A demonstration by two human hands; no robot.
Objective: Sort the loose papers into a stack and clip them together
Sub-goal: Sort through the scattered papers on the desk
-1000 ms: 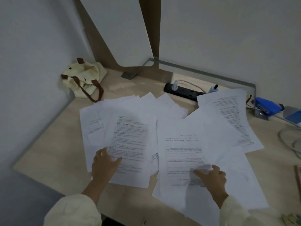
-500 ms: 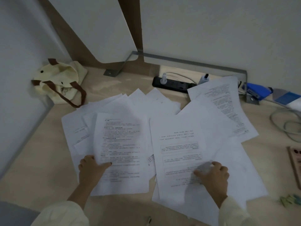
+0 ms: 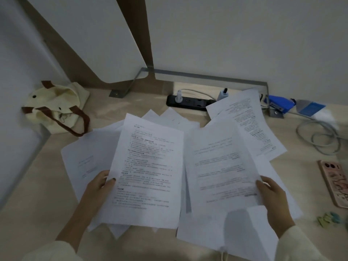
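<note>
Head view: left hand [image 3: 98,185] pinches a printed sheet [image 3: 148,170] at its left edge, thumb on top; right hand [image 3: 271,194] pinches a second sheet [image 3: 222,166] at its right edge. More papers [image 3: 79,162] lie scattered on the worktop [image 3: 33,185] beneath. Around: tote bag [image 3: 54,108] far left, power strip [image 3: 190,102] behind, blue stapler [image 3: 278,104], cable [image 3: 320,138], phone [image 3: 335,181] right, clips [image 3: 328,219] near right edge.
</note>
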